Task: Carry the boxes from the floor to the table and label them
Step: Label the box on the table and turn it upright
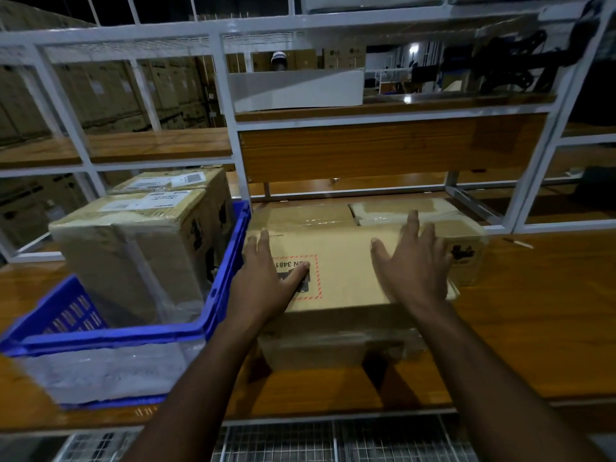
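Two bare arms come up from the bottom of the view. The left hand [266,281] and the right hand [413,261] have no gloves, rings or watch. No sleeve shows on either arm, all the way down to the edge.

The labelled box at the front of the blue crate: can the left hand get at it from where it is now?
Probably yes. The left hand rests flat on the middle box, just beside the blue crate; the labelled box rises above the rim, uncovered.
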